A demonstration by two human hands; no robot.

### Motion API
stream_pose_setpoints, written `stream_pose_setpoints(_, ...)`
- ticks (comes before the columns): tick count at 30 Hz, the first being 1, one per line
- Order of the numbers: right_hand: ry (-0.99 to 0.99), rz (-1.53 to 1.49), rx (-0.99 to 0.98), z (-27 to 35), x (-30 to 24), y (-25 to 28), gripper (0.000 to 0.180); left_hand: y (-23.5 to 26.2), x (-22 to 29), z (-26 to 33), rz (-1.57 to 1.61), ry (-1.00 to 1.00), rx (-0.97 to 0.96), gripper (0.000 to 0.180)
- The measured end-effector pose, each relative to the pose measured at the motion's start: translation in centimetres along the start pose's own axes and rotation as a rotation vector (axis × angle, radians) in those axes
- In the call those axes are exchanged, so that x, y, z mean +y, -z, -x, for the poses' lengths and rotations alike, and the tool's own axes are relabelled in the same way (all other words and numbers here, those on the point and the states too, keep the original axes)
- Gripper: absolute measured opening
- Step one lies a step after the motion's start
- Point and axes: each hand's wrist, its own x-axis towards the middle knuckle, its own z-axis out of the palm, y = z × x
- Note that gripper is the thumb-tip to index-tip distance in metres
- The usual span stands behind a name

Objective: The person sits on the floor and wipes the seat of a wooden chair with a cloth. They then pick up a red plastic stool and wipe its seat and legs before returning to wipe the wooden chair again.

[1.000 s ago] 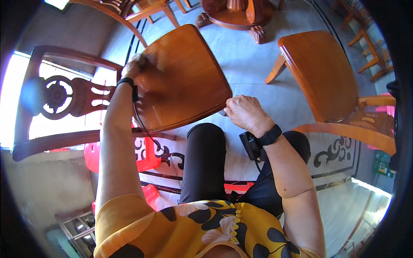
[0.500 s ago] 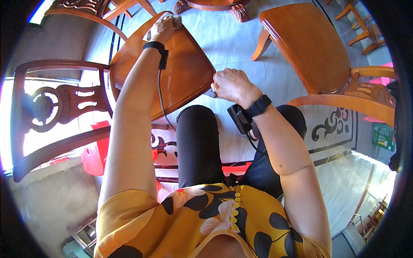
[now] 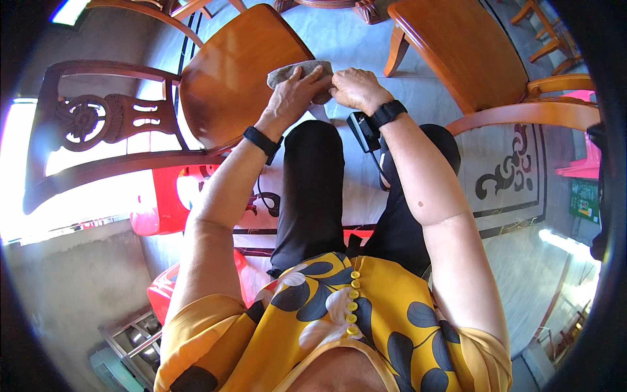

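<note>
A wooden chair (image 3: 225, 72) with a smooth reddish-brown seat and a carved backrest stands at my left. My left hand (image 3: 297, 91) holds a folded grey cloth (image 3: 287, 70) at the right-hand corner of the seat, fingers laid over it. Right beside it, my right hand (image 3: 358, 89) is closed in a fist at the same corner, its knuckles close to the cloth. What the right fingers grip is hidden. Each wrist wears a black band, and a small black box hangs by the right one.
A second wooden chair (image 3: 460, 49) stands at the right. Carved feet of a wooden piece (image 3: 366, 11) show at the far edge. Red plastic stools (image 3: 160, 202) are low on the left, beside a grey wall (image 3: 72, 281). The floor has dark inlaid patterns (image 3: 506, 173).
My left hand has brought the cloth from the seat's far edge back to the corner beside my right hand. My right hand stays closed near that corner. The whole view has shifted slightly.
</note>
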Motion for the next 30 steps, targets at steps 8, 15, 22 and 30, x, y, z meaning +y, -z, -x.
stream_pose_setpoints(8,-0.019,-0.018,0.033,0.5,0.2,-1.0,0.026,0.6,2.1,9.4,0.078,0.275,0.105,0.068)
stream_pose_setpoints(15,-0.020,-0.029,-0.011,0.9,0.8,-0.7,0.033,0.3,0.0,19.4,-0.029,0.619,0.023,0.075)
stream_pose_setpoints(22,-0.028,-0.035,-0.013,1.1,0.5,-0.7,0.031,-1.0,-2.4,26.3,0.035,0.832,0.191,0.072)
stream_pose_setpoints(30,-0.011,-0.005,-0.024,0.7,0.5,-1.1,0.028,-0.9,5.8,26.4,1.538,1.419,0.692,0.031)
